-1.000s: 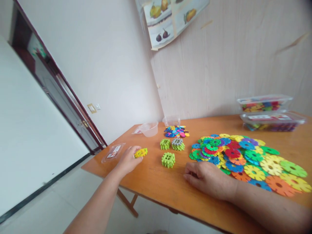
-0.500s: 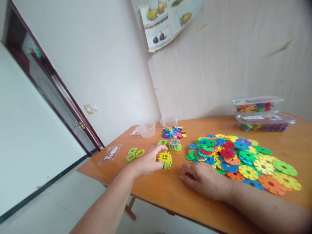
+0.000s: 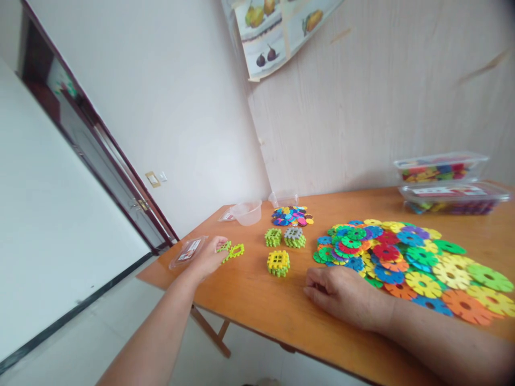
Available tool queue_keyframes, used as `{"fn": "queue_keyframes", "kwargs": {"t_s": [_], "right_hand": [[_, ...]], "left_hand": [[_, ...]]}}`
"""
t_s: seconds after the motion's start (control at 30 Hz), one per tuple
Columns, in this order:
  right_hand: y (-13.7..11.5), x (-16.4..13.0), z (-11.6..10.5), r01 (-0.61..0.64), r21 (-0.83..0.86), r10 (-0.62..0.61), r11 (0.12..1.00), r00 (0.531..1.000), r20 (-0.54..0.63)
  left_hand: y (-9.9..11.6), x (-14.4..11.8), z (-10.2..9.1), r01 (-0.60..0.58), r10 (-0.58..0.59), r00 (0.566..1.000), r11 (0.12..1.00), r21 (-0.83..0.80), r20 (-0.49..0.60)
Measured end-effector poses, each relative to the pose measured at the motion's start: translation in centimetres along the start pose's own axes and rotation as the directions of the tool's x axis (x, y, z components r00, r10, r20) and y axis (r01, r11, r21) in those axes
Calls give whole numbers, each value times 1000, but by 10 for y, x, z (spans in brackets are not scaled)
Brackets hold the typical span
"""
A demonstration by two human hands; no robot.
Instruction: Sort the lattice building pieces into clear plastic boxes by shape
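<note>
We see our left hand reaching toward the near left corner of the orange worktop, its fingers closed lightly around a flat green piece. The piece is lime green plastic with notched edges and open square windows; one part sticks out past the fingertips and lies low over the wood, though we cannot tell whether it touches the surface. Just left of the hand lies a small clear packet with a red label.

Our right hand rests palm down on the worktop, fingers curled loosely together and holding nothing, just beside the near edge of a wide heap of coloured discs.

Between the two hands sits a yellow block on a green base. Behind it stand a green block and a grey-topped block, side by side. Farther back are a smaller pile of discs and a clear cup. Two clear boxes of pieces stand stacked at the far right.
</note>
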State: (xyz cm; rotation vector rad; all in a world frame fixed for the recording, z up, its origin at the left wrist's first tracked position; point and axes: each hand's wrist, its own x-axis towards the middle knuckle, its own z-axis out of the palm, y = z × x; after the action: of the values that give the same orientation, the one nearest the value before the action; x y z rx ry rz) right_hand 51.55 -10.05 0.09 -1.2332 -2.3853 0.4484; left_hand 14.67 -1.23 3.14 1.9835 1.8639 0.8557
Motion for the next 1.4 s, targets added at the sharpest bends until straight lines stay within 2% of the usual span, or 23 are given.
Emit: {"fn": "queue_keyframes", "kwargs": {"t_s": [0.1, 0.27, 0.4, 0.5, 0.63, 0.73, 0.83, 0.93, 1.03, 1.13, 1.23, 1.33, 1.4], "right_hand": [[0, 1, -1, -1, -3, 1, 1000, 1000, 7], [0, 0, -1, 13, 8, -13, 1000, 1000, 9], [1, 0, -1, 13, 18, -14, 1000, 1000, 7], [1, -1, -1, 12, 22, -12, 1000, 1000, 7], [1, 0, -1, 12, 32, -12, 999, 1000, -2], [2, 0, 0, 2, 28, -2, 1000, 1000, 2], [2, 0, 1, -1, 24, 1, 1000, 1000, 1], [0, 0, 0, -7, 22, 8, 1000, 1000, -3], [0, 0, -1, -11, 20, 11, 1000, 1000, -4], [0, 0, -1, -4, 16, 4, 1000, 1000, -6], [1, 0, -1, -1, 7, 1, 1000, 1000, -3], [1, 0, 0, -1, 9, 1, 1000, 1000, -4], [1, 0, 0, -3, 9, 3, 1000, 1000, -7]], "left_hand": [[-6, -5, 3, -46, 40, 996, 995, 86, 74], [-1, 1, 13, -109, 92, 992, 972, 210, 88], [5, 10, 18, -90, 63, 991, 964, 249, 115], [13, 10, 23, -76, 57, 994, 975, 207, 95], [41, 2, 29, -162, 159, 984, 986, 26, 86], [71, -8, 30, -285, 292, 942, 956, -67, 163], [101, -19, 28, -415, 421, 869, 906, -80, 259], [120, -27, 28, -481, 468, 811, 875, -55, 351], [128, -32, 31, -499, 467, 784, 866, -33, 408], [124, -30, 29, -481, 450, 802, 876, -21, 392], [107, -20, 19, -395, 384, 872, 918, -28, 304], [76, -7, 3, -204, 205, 965, 979, -25, 162], [52, -1, -8, -27, 27, 998, 1000, 7, 56]]}}
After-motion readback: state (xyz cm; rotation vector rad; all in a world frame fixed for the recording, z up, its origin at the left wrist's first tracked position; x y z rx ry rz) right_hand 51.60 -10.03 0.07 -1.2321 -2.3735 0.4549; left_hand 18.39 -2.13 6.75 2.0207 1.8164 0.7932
